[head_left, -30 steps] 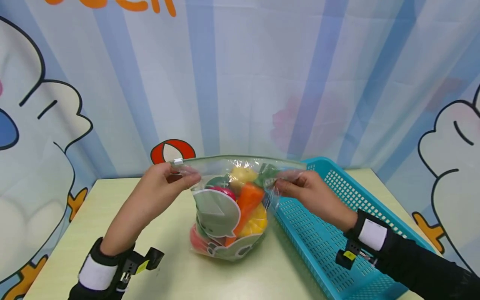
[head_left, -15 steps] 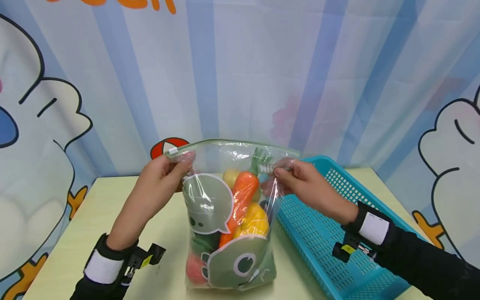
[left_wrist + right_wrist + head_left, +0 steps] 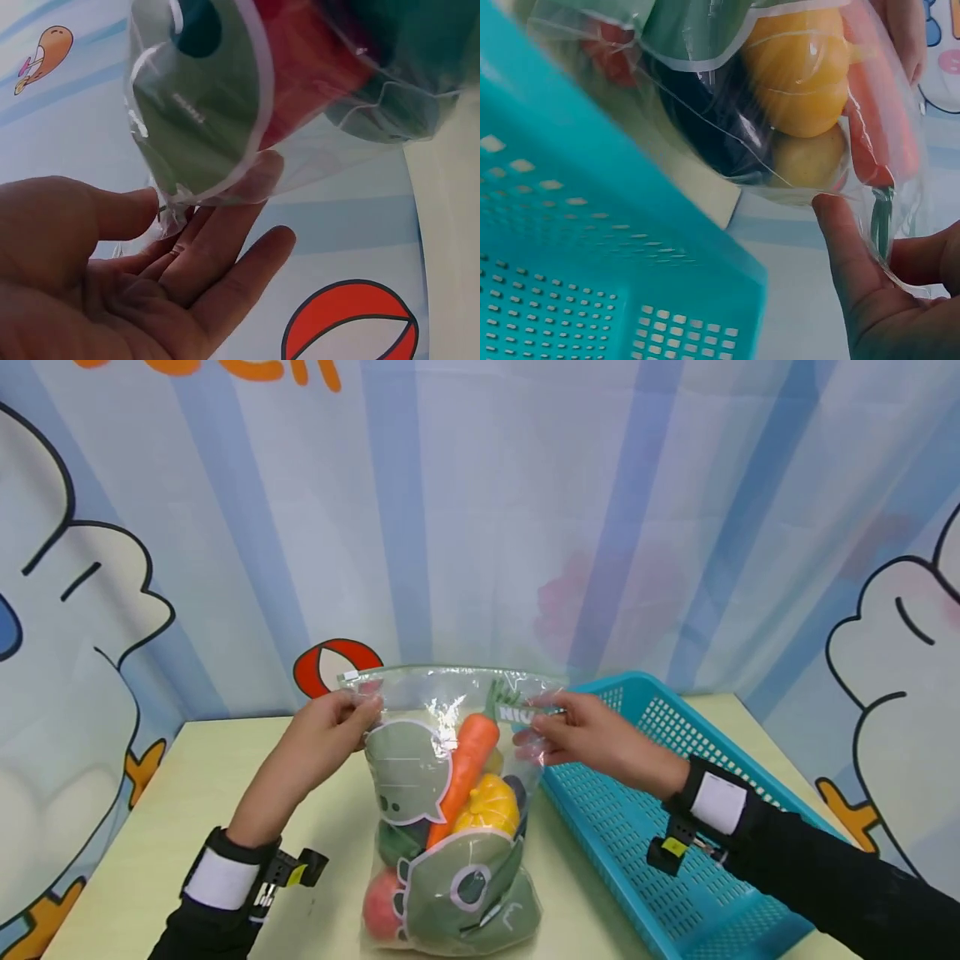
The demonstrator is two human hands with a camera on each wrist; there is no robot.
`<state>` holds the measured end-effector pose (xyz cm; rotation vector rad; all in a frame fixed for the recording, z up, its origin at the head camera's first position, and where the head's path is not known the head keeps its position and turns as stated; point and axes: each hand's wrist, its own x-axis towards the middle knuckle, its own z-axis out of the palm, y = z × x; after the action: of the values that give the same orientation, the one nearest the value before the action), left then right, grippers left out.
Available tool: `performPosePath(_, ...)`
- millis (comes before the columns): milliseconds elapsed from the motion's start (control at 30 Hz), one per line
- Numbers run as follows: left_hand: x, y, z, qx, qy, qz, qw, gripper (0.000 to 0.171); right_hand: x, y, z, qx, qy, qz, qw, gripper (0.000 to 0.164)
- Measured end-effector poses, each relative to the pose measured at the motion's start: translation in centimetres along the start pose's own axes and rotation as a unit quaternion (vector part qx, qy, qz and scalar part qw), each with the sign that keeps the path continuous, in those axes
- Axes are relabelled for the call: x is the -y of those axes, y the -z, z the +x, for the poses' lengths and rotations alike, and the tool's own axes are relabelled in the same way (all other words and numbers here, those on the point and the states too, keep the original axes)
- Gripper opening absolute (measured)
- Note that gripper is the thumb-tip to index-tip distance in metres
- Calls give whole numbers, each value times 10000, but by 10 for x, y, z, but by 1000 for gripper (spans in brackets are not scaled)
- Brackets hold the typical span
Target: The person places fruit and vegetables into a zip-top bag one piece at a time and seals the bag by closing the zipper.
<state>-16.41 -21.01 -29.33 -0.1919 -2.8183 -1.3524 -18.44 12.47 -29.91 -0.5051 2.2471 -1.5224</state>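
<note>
A clear zip bag (image 3: pixel 405 768) with green animal prints stands upright on the table, its seal and white slider (image 3: pixel 350 676) at the top. My left hand (image 3: pixel 318 735) pinches its upper left edge between thumb and fingers. At the upper right edge, my right hand (image 3: pixel 596 735) pinches the plastic. Inside are a toy carrot (image 3: pixel 468 760), a yellow toy pumpkin (image 3: pixel 489 806) and a reddish round piece (image 3: pixel 382 903). The right wrist view also shows a dark purple piece (image 3: pixel 712 127) and a tan, potato-like piece (image 3: pixel 810 157). Prints hide some contents.
A turquoise perforated basket (image 3: pixel 622 814) stands on the table right of the bag, under my right forearm. Behind the pale table (image 3: pixel 330 827) hangs a striped curtain (image 3: pixel 480 510) with cartoon figures.
The bag has gone from tilted and foreshortened to upright, its front facing me. Its top edge rose, then sank a little. Both hands keep their grip; the right has shifted slightly left.
</note>
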Motion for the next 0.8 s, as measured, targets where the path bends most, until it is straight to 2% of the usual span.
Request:
performPosePath(133, 3, -2, 2, 77, -15, 188, 9998, 50, -4, 0, 1, 44, -29, -7, 10000, 47)
performPosePath(233, 4, -3, 2, 212, 41, -39, 9998, 51, -6, -1, 3, 47, -7, -54, 10000, 49)
performPosePath(367, 5, -7, 2, 570, 60, -424, 9975, 62, -9, -2, 3, 30, -89, -88, 9999, 56)
performPosePath(433, 6, -9, 2, 659, 61, -449, 9968, 66, -10, -4, 2, 18, -177, -138, 9997, 61)
performPosePath(633, 9, -11, 2, 689, 218, -94, 9973, 75, -11, -9, -1, 43, -244, -785, 9966, 77)
performPosePath(800, 11, -9, 3, 696, 447, 263, 9962, 86, -9, -13, 0, 140, -69, -1233, 9922, 75)
